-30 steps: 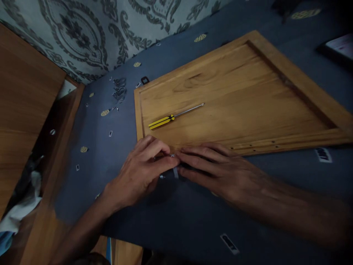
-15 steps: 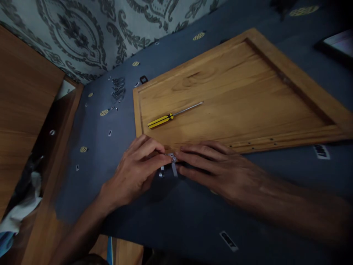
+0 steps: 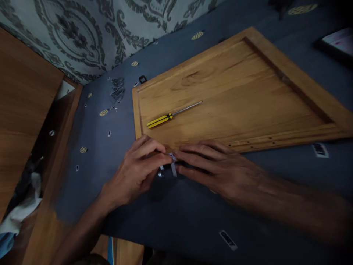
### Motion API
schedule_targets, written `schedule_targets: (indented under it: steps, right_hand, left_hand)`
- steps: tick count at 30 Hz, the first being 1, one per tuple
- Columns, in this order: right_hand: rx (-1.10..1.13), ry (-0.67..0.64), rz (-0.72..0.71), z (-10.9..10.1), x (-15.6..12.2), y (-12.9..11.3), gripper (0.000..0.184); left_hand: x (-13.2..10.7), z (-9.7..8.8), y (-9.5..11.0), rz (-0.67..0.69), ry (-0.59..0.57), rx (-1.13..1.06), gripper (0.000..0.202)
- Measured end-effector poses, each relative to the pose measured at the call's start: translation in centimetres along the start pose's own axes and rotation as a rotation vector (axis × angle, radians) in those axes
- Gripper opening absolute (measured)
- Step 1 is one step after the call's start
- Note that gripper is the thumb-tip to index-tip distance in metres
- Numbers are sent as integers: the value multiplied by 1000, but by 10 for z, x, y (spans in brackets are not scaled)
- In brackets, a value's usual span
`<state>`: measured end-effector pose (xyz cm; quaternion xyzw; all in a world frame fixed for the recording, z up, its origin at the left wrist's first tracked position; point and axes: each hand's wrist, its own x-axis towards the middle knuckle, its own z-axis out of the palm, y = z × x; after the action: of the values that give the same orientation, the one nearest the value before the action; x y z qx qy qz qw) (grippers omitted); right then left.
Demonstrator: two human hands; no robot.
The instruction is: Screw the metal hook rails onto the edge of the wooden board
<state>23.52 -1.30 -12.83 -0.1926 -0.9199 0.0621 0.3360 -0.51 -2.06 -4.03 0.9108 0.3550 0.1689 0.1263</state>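
A wooden cabinet door [image 3: 220,106] lies flat on dark blue patterned cloth. At its near edge, toward the left corner, sits a small metal hinge [image 3: 173,167], its arms jutting off the edge toward me. The thumb and forefinger of my left hand [image 3: 138,169] are closed on this hinge. My right hand [image 3: 220,165] rests along the near edge, fingers stretched out and fingertips beside the hinge; whether they touch it I cannot tell. On the door panel lies a screwdriver [image 3: 161,120] with a yellow and black handle. The fingers partly hide the hinge plate.
Several metal hinge-like parts [image 3: 117,90] are heaped on the cloth [image 3: 96,154] at the left, with small screws [image 3: 116,109] near them. A dark ring-shaped piece [image 3: 142,79] touches the door's far-left corner. A dark flat device [image 3: 338,42] lies far right. Wooden furniture [image 3: 27,92] borders the left.
The view has shifted very slightly. Both hands, the hinge, the door and the screwdriver keep nearly the same positions.
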Motion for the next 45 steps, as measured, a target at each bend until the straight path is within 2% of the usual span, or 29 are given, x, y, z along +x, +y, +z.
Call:
schedule_targets:
  steps: [6,12,22,36,45]
  right_hand:
    - [16,4,5,0,1,0,40]
    - [14,14,-1,-1,2,0,35]
    - [-15,27,1,2,0,1,38]
    - [2,40,-7,2,-1,0,36]
    - [-31,-32,-40,-5,4,4,37]
  left_hand:
    - [1,-1,1,-8,33,-25,20]
    - [0,-2,3,-80,61,-20,22]
    - [0,5,1,-9,57,-5,24]
    - [-1,5,1,-19,56,-35,22]
    - [-4,1,-1,-58,92,-16,23]
